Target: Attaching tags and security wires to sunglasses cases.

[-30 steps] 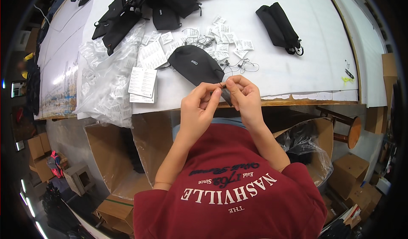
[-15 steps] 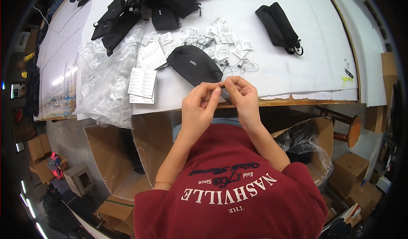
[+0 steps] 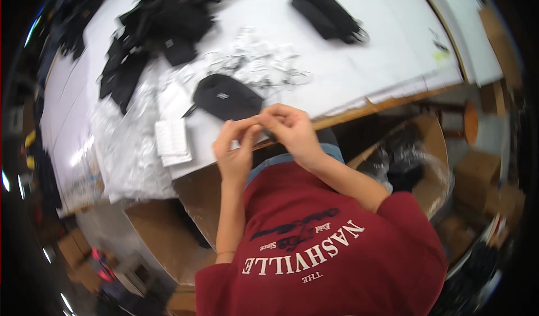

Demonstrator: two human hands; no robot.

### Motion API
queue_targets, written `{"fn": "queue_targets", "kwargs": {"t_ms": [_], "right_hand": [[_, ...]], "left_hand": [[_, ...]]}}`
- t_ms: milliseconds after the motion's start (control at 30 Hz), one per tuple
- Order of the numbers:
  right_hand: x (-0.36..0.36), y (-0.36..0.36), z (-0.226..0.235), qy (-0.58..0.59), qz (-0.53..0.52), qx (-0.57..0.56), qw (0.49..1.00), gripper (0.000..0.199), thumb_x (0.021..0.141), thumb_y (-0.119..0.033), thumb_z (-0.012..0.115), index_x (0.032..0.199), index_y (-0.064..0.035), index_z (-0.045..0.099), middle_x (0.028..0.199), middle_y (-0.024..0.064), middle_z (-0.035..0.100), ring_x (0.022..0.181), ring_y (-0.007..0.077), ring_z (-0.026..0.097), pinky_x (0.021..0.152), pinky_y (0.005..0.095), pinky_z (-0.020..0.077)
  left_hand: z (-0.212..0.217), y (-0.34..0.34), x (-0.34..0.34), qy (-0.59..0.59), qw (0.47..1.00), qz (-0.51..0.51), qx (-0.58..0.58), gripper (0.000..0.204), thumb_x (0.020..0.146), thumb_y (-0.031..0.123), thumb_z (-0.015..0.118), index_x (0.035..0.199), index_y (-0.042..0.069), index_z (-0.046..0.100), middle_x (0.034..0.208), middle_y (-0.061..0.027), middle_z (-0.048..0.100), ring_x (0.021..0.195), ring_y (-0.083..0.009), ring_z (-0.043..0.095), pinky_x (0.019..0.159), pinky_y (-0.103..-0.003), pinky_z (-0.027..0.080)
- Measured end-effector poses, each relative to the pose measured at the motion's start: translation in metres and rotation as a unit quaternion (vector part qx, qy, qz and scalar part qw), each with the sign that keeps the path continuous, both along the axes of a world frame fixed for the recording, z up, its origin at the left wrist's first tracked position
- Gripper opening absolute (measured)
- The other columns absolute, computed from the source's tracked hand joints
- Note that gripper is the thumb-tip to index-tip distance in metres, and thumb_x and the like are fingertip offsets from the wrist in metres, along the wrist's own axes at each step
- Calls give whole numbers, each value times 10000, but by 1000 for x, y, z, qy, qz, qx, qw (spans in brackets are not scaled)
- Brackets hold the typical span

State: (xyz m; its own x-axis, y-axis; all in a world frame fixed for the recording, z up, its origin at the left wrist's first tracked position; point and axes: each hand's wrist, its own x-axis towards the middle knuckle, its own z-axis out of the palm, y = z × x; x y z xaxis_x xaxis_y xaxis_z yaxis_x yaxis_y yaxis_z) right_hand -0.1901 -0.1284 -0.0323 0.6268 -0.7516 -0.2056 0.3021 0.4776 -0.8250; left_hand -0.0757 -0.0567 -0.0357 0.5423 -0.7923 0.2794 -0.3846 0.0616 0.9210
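Note:
A black fabric pouch (image 3: 227, 98) with a small pale mark lies on the white table near its front edge. Right at its near end my two hands meet, fingertips together. My left hand (image 3: 234, 147) is closed in a pinch, and so is my right hand (image 3: 292, 133). Whatever sits between the fingertips is hidden and blurred; a dark bit shows just below them. To the left of the pouch are white printed cards (image 3: 172, 141). Beyond it, small white tags (image 3: 252, 57) with thin black cords are scattered.
Black pouches are heaped (image 3: 174, 18) at the far left, beside a clear plastic bag (image 3: 126, 153). Another black pouch (image 3: 325, 14) lies at the far right. Under the table edge stand open cardboard boxes (image 3: 163, 237), one plastic-lined, and a wooden stool (image 3: 469, 122).
The whole view has turned and blurred, with the table now slanting. My hands remain pinched together by the pouch's end; the small black bit seen between the fingertips is now hidden.

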Motion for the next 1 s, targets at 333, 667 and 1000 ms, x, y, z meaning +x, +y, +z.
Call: {"fn": "queue_targets", "kwargs": {"t_ms": [333, 667, 1000], "right_hand": [[1, 2, -7, -76, -14, 24, 997, 178, 891, -148, 652, 900, 29, 640, 794, 72, 678, 741, 100, 642, 645, 232, 525], [-21, -23, -2, 155, -125, -221, 955, 140, 891, -177, 634, 887, -45, 585, 750, 58, 613, 581, 88, 554, 537, 276, 440], [14, -26, -18, 334, -56, -613, 714, 239, 757, -132, 663, 989, -101, 614, 1174, 92, 520, 1059, 307, 495, 922, 400, 366]], "left_hand": [[-14, 6, 22, 23, 998, -38, 54, 109, 870, 33, 643, 962, -24, 651, 855, -49, 645, 775, -97, 567, 704, -213, 442], [-53, 25, 68, -45, 985, 77, 149, 270, 958, 202, 523, 1141, 4, 539, 1131, -91, 574, 904, -166, 545, 771, -288, 443], [-65, 20, 33, -149, 954, 60, 254, 266, 921, 273, 564, 1094, 79, 613, 1131, -131, 518, 1074, -313, 397, 962, -410, 310]]}}
